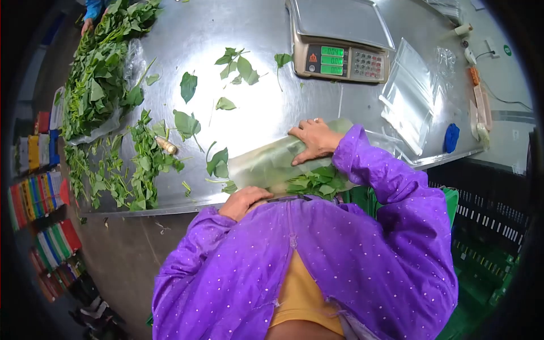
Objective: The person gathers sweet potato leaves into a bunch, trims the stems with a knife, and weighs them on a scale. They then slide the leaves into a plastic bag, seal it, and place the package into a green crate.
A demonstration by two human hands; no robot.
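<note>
A clear plastic bag (263,161) lies along the table's near edge, with leafy greens (317,182) at its right part, close to my body. On top of the bag rests my right hand (316,140), fingers apart and pointing left. My left hand (246,201) is at the bag's lower left corner against the table edge; its fingertips are partly hidden, so its grip is unclear. Loose leaves (218,163) lie just left of the bag.
A large heap of greens (93,85) covers the left side of the metal table (255,22). A scale (340,59) stands at the back. Flat plastic bags (408,96) and a blue item (451,137) lie right. Another person's hand (87,26) shows top left.
</note>
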